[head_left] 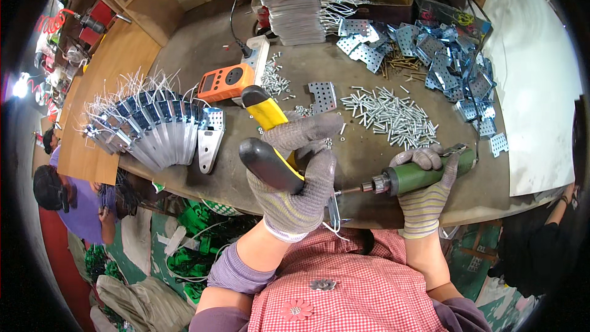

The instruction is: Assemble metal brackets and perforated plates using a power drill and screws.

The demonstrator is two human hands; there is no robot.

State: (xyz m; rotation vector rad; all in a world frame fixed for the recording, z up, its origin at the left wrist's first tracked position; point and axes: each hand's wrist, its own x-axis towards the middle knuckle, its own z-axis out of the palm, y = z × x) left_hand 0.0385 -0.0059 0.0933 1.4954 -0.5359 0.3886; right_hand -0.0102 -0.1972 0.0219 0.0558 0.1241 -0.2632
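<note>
My left hand, in a grey striped glove, is closed around pliers with yellow and black handles. The handles point up and left, and the hand hides the jaws. Gloved as well, my right hand grips a green electric screwdriver lying level, its bit pointing left. The bit's tip reaches a small metal piece with a white wire, just below my left hand at the table's near edge. Whether the tip touches a screw is hidden. Beyond the hands lies a pile of silver screws.
Finished-looking strips with brackets and wires fan out at left, near an orange meter. Blue-silver perforated brackets heap at back right. A stack of wired strips stands at the back. One perforated bracket lies mid-table. Other people sit at left.
</note>
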